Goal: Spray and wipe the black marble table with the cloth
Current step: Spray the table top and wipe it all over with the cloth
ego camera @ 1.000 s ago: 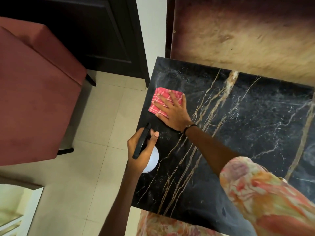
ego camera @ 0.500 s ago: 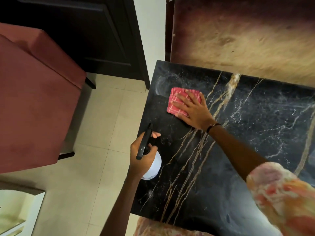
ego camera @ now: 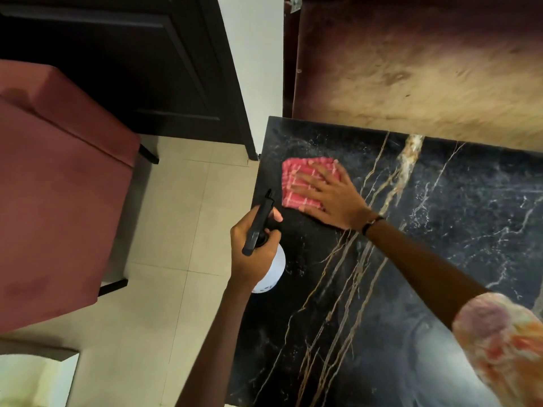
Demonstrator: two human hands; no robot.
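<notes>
The black marble table with gold and white veins fills the right half of the view. A folded red checked cloth lies near its far left corner. My right hand presses flat on the cloth, fingers spread and straight. My left hand grips the neck of a white spray bottle with a black trigger head, held upright over the table's left edge, just in front of the cloth.
A dusty-red upholstered chair stands on the beige tiled floor to the left. A dark wooden door is behind it. A brown wooden panel rises behind the table's far edge.
My right hand has slid the cloth along the table's far left corner, first rightwards, then back to the left. The left hand keeps the spray bottle in about the same place.
</notes>
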